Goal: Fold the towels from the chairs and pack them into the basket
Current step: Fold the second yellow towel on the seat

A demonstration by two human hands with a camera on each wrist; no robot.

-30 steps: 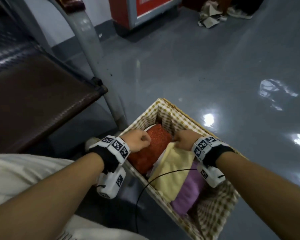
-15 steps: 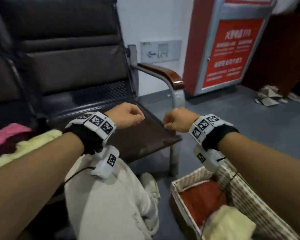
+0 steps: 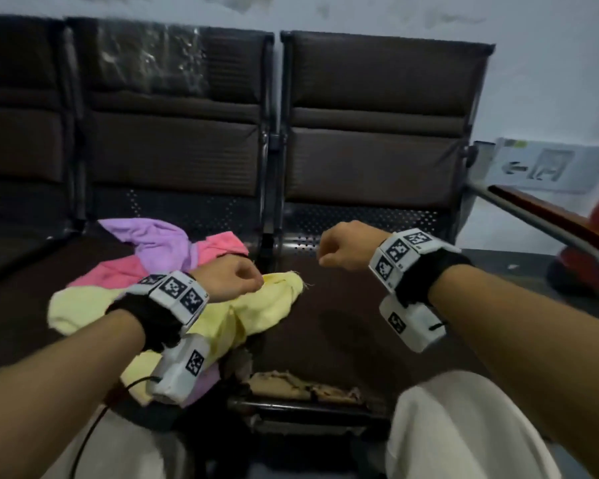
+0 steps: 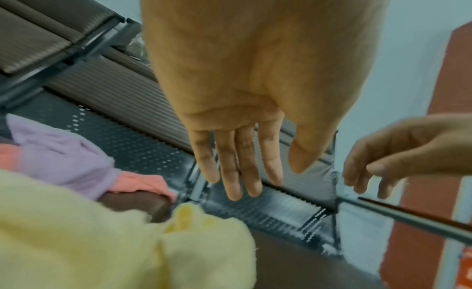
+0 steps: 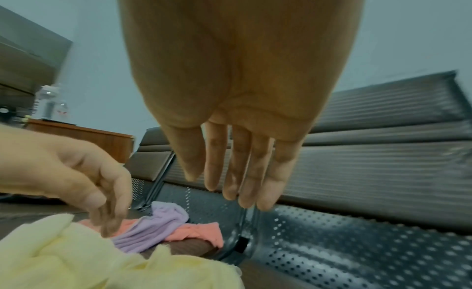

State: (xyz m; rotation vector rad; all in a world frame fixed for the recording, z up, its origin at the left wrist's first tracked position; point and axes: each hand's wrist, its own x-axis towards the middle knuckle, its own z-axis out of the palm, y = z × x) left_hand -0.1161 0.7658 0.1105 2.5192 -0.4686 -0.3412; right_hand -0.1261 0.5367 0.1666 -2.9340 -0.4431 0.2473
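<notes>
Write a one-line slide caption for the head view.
Both empty hands, left hand and right hand, reach over unfolded yellow towel, purple towel and pink towel.

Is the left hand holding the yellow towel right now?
No, the left hand hangs above the yellow towel with fingers straight and nothing in them.

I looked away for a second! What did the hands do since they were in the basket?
Both hands came up out of the basket and swung over to the chairs. The left hand now hovers over the yellow towel; the right hand hangs above the bare seat. As before, neither holds anything.
</notes>
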